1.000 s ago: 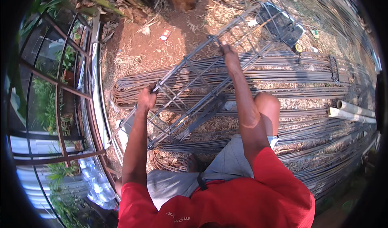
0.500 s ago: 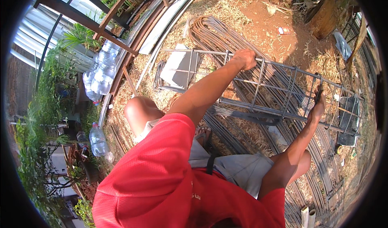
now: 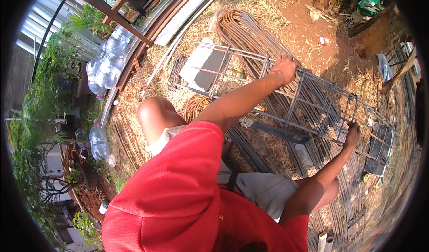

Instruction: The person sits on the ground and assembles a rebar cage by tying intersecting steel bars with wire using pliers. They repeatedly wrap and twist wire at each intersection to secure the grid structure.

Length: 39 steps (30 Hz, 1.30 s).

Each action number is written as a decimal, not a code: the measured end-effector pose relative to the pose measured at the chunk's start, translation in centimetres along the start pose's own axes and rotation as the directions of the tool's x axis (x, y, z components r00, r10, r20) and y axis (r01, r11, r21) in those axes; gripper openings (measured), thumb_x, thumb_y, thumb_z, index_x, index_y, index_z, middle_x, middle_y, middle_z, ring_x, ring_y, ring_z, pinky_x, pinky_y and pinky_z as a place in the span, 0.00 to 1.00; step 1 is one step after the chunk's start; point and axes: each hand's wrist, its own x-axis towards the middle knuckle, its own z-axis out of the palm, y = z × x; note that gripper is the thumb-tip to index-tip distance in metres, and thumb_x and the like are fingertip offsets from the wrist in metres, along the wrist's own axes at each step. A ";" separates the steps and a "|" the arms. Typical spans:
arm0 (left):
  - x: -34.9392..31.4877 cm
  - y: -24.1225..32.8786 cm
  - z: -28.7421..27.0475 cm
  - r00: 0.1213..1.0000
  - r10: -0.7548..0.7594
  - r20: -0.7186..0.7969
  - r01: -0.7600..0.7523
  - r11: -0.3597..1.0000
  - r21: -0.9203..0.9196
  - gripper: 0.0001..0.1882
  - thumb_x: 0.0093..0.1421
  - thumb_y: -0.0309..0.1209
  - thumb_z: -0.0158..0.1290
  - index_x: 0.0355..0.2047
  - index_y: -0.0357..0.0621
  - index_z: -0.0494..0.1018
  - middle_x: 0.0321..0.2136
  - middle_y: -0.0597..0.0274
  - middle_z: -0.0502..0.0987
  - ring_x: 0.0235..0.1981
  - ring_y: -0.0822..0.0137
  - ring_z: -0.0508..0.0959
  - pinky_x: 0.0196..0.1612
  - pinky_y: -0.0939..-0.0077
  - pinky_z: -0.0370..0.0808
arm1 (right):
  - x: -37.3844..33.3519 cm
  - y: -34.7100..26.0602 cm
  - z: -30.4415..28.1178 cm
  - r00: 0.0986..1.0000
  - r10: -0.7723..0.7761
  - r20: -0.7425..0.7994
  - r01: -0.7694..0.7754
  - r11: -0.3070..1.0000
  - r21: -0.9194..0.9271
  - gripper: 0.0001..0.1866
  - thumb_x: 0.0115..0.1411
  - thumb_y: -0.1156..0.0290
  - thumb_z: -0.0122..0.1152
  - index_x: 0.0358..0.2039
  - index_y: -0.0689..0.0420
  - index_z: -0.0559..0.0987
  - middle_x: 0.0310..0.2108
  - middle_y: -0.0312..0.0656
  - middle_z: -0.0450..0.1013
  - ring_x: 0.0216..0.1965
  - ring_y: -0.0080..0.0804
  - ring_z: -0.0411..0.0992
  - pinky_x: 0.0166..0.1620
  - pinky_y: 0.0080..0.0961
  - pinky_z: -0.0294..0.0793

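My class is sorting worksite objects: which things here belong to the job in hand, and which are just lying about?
Seemingly in the job:
- steel-bar cage, left hand closed on it, right hand against it
- possibly the bent bars beneath

Apparently just lying about:
- clear plastic bottles
- crumpled green plastic
- two pale pipes

Hard sunlight brightens the red fabric shirt (image 3: 170, 176), throws half the white rectangular board (image 3: 196, 69) into shadow and glints on clear plastic bottles (image 3: 109, 66). The grey steel-bar cage (image 3: 294, 96) looks fairly sharp; green leafy plants (image 3: 40, 113) blur leftward, where fisheye distortion darkens to black.
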 end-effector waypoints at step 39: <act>-14.2 -10.6 0.7 0.943 -0.301 0.142 0.308 0.951 -0.031 0.29 0.69 0.53 0.53 0.37 0.35 0.84 0.34 0.33 0.84 0.42 0.32 0.84 0.49 0.43 0.77 | -4.5 -6.9 3.0 0.994 0.054 -0.099 -0.045 0.995 0.093 0.28 0.75 0.47 0.48 0.38 0.58 0.86 0.46 0.59 0.79 0.55 0.62 0.73 0.60 0.52 0.69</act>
